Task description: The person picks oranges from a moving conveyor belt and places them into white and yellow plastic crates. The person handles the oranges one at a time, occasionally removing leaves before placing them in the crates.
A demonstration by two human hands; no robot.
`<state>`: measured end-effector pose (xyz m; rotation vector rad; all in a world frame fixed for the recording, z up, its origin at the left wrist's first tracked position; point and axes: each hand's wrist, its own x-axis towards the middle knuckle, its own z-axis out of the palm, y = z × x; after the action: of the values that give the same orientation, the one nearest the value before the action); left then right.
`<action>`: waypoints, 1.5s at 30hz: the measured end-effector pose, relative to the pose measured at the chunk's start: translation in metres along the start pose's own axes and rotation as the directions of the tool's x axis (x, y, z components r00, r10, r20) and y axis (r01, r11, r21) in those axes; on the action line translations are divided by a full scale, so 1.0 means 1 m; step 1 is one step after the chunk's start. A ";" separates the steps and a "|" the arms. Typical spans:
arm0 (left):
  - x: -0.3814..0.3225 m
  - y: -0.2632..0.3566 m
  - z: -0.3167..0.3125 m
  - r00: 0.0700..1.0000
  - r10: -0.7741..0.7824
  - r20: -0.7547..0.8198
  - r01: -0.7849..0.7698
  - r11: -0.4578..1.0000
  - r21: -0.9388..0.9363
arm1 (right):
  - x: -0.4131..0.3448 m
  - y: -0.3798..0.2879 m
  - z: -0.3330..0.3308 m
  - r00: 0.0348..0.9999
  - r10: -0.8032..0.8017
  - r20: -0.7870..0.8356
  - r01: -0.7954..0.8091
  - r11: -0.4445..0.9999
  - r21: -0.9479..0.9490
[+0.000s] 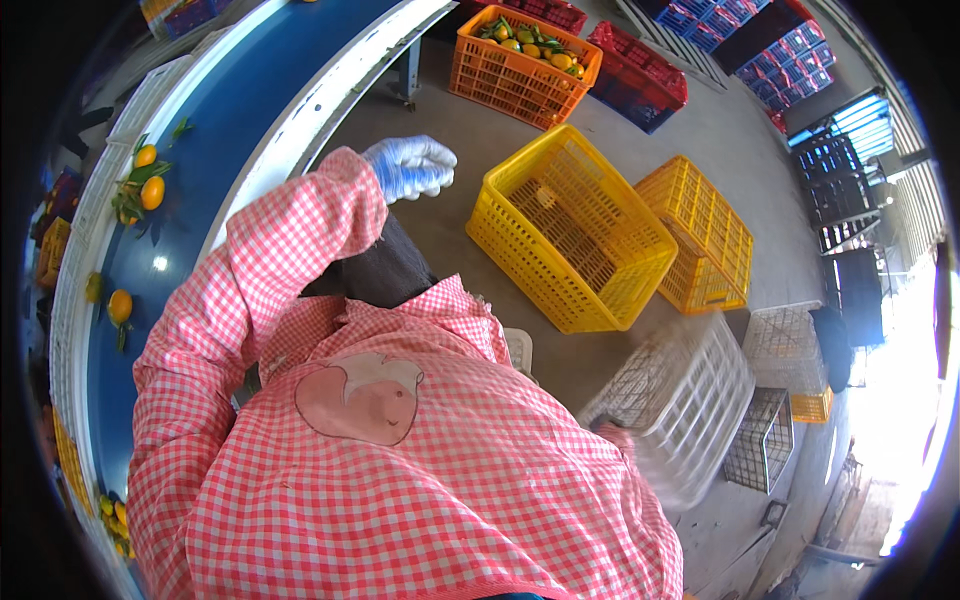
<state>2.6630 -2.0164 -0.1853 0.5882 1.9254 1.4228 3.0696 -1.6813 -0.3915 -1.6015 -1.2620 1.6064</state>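
Observation:
My left hand [414, 166], in a blue and white glove, is held in the air beside the white edge of a blue conveyor belt [195, 217]. Its fingers are together and slightly curved, with nothing visible in them. At the lower right, my right hand [602, 422] grips the rim of a white plastic crate [694, 420], which is blurred and tilted; most of that hand is hidden by the sleeve and crate. A yellow plastic crate [574, 232] without fruit stands on the floor in front of me. Orange citrus fruits [152, 193] with leaves lie on the belt.
An orange crate [510, 82] of leafy citrus fruit stands beyond the yellow one. Another yellow crate [701, 232] leans beside it. White crates [784, 349] and a wire-like crate [761, 441] stand at the right. Red-covered crates [637, 79] are farther back.

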 end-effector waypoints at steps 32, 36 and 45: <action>-0.202 -0.105 -0.176 0.630 0.043 -0.775 0.104 0.985 0.140 | -0.170 -0.001 0.629 -0.054 0.341 0.938 0.962 0.269 -0.042; -0.243 -0.114 -0.220 0.442 0.070 -0.894 0.212 0.961 0.180 | -0.253 -0.161 0.678 -0.065 0.522 0.850 0.883 0.427 -0.195; -0.300 -0.164 -0.269 0.600 -0.008 -0.800 0.551 0.730 0.405 | -0.442 -0.192 1.018 -0.160 -0.344 0.925 0.976 0.085 0.200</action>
<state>2.6737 -2.4505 -0.2183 -0.1698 3.0597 0.7913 2.1122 -2.2311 -0.1689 0.4255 -2.8020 0.9099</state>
